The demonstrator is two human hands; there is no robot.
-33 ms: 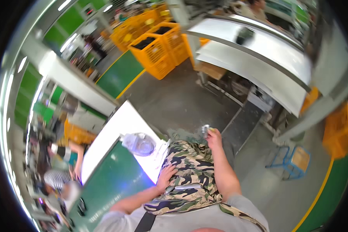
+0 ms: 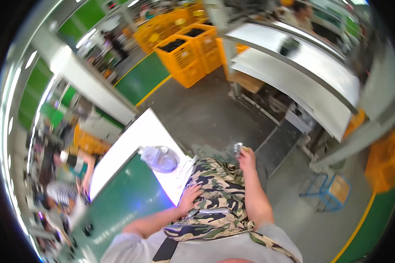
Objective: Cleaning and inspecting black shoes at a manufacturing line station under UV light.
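Note:
My left hand [image 2: 189, 198] lies flat on the camouflage apron [image 2: 217, 188] at my waist, fingers stretched out and holding nothing. Out in front and to the right, my right hand [image 2: 247, 158] is closed on a small silvery object [image 2: 238, 149], too small and blurred to name. To the left, the nearest thing to my left hand is a bright white work surface [image 2: 173, 189]. On it sits a clear plastic-looking bundle [image 2: 161, 159], rounded at one end; its contents cannot be made out.
A green tabletop [image 2: 123, 201] adjoins the white surface, with co-workers [image 2: 61, 193] at its far left. Yellow crates [image 2: 184, 61] are stacked ahead. A white-topped metal bench [image 2: 311, 65] stands ahead right. A blue-framed stool [image 2: 333, 193] and more crates [image 2: 382, 162] are at the right.
The view has swung slightly, so the crates and bench appear a little farther right. My right hand stays closed on the small silvery object, and my left hand stays on the apron.

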